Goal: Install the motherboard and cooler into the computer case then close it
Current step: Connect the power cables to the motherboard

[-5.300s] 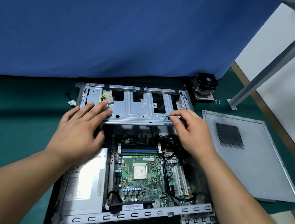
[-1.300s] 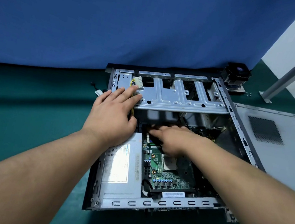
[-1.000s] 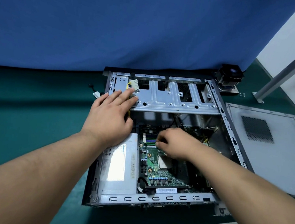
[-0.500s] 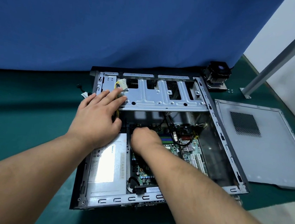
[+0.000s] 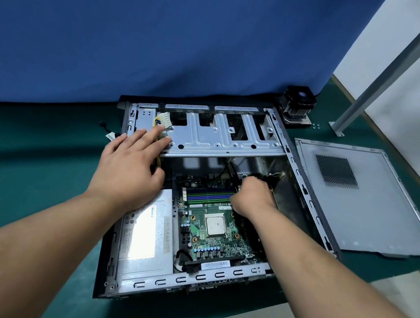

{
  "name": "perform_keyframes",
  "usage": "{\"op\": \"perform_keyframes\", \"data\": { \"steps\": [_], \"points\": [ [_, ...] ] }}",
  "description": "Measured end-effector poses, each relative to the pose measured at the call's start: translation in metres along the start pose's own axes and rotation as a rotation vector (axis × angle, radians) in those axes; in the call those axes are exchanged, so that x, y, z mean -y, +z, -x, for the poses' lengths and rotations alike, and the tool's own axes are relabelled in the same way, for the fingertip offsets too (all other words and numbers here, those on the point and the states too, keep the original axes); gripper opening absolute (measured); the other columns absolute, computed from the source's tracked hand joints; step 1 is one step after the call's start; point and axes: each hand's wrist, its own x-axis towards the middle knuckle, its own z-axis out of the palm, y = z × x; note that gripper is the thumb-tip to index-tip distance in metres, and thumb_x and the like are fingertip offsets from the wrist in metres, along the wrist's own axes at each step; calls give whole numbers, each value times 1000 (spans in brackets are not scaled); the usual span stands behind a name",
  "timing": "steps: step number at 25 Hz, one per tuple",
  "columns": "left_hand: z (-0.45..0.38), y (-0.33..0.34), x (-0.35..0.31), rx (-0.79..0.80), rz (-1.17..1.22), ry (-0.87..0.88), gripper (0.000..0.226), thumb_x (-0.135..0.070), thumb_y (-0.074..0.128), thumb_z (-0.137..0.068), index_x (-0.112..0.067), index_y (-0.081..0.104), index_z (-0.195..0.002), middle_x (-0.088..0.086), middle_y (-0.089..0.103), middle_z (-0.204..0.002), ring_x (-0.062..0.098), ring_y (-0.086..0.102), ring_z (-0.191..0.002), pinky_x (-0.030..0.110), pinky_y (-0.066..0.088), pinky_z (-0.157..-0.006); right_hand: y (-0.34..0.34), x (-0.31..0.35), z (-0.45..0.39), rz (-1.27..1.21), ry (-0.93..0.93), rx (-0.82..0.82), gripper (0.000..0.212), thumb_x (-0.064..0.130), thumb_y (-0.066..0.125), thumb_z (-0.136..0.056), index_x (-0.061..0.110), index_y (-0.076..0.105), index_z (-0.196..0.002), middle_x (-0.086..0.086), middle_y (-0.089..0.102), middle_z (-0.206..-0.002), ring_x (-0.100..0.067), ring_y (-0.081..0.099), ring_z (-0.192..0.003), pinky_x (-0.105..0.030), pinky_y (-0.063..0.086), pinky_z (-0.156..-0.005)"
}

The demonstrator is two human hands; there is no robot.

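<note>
two hands: left (image 5: pixel 128 173) flat on ridged steel bay (image 5: pixel 221 139), right (image 5: pixel 251 197) curled over green motherboard (image 5: pixel 209 226), grip unclear.

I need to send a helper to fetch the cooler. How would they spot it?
Start at the open computer case on the green mat. Just beyond its far right corner, against the blue curtain, stands the cooler: a black fan atop metal fins, unlike the flat grey side panel nearby.

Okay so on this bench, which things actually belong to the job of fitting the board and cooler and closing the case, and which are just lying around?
Part of the job:
- open grey metal computer case
- green motherboard inside it
- black fan cooler by the curtain
- grey vented side panel
- small screws

Just there:
- blue curtain
- grey metal post
- loose black cable
</note>
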Motion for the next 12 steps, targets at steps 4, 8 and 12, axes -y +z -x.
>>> {"op": "perform_keyframes", "data": {
  "steps": [4, 8, 12],
  "points": [
    [0, 0, 0, 5, -5, 4, 64, -37, 49, -93, -41, 36, -155, -22, 17, -168, 10, 19, -155, 37, 6, -126, -1, 1, 0, 7, 0, -31, 12, 3, 59, -89, 11, 56, -80, -9, 55, -87, -30, 55, -82, -29, 44, -70],
    [0, 0, 0, 2, -8, 3, 63, -40, 45, -92, -41, 37, -155, -22, 18, -167, 10, 20, -155, 37, 7, -126, -10, -7, -4, -21, -18, 5, 15, 16, 73, -89, 11, 70, -102, -10, 64, -100, -30, 62, -89, -30, 48, -74],
    [-1, 0, -1, 3, -6, 3, 69, -46, 34, -85, -41, 37, -155, -23, 18, -167, 10, 20, -154, 36, 7, -126, -19, -9, -9, 49, -45, -9, 17, 13, 70, -90, 13, 67, -107, -8, 65, -104, -30, 60, -89, -32, 50, -76]
  ]
}}
